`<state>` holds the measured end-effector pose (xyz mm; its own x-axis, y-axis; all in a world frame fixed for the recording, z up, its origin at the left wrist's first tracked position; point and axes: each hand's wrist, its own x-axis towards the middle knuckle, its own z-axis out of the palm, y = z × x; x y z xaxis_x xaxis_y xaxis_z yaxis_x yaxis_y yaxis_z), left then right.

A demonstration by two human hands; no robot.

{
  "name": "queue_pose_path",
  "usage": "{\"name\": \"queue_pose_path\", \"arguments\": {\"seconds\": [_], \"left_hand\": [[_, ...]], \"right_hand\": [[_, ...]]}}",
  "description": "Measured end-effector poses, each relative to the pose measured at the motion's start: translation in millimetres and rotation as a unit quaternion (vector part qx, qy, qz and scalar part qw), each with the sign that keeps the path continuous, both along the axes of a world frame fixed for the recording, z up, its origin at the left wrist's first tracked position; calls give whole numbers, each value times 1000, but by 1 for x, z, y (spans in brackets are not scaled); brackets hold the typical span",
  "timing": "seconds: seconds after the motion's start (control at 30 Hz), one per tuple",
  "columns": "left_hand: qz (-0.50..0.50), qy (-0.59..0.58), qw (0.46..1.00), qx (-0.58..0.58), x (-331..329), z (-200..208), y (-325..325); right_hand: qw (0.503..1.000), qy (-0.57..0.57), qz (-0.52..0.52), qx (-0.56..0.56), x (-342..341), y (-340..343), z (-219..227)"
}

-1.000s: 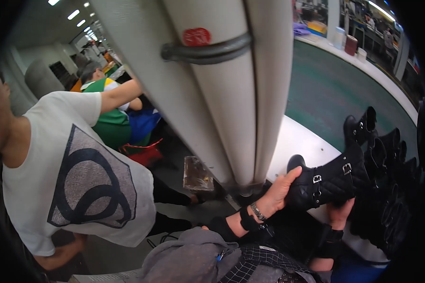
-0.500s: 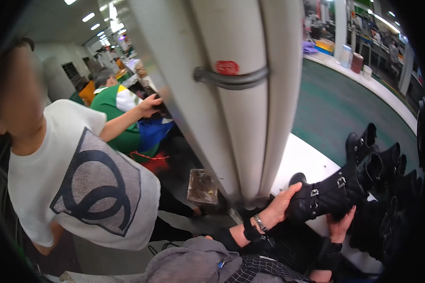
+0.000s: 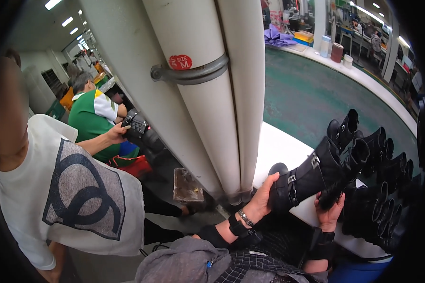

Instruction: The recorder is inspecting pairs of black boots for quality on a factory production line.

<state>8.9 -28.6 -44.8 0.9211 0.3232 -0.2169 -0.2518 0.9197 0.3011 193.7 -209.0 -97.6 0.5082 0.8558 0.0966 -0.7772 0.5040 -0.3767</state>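
My left hand (image 3: pixel 260 197) is closed round the foot of a black quilted ankle boot (image 3: pixel 307 177) with straps and silver buckles. The boot lies tilted, its toe towards me and its shaft pointing up to the right. Just right of it, my right hand (image 3: pixel 329 213) has its fingers wrapped about the lower end of a second black boot (image 3: pixel 341 183), which the first one partly covers. Both boots are held above a white work surface (image 3: pixel 281 146). My palms and some of the fingers are hidden.
Several black boots (image 3: pixel 378 198) stand crowded at the right. Beyond them runs a green conveyor belt (image 3: pixel 311 89). Thick white pipes (image 3: pixel 198 94) rise close before me. At the left, a co-worker in a white shirt (image 3: pixel 80 188) holds a black boot (image 3: pixel 138 123); another in green sits behind.
The view has turned to the right. My hands still hold the boots, and the second boot now shows more plainly. The co-worker's boot has come into clearer sight.
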Motion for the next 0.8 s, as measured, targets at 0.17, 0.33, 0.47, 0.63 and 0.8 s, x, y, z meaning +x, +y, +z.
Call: {"name": "queue_pose_path", "arguments": {"seconds": [0.17,0.33,0.47,0.63,0.8], "left_hand": [[52,-1,998,38,3,-4,3],[53,47,997,37,7,-5,7],[69,31,994,76,10,-3,10],[156,76,979,105,17,-5,6],[246,88,959,112,26,-10,0]], "right_hand": [[998,18,-35,-52,-3,2,7],[998,-45,-16,-37,-8,7,11],[999,-19,-39,-32,-14,11,22],[996,-20,-79,-47,-29,26,43],[982,-34,-159,-100,-35,37,53]]}}
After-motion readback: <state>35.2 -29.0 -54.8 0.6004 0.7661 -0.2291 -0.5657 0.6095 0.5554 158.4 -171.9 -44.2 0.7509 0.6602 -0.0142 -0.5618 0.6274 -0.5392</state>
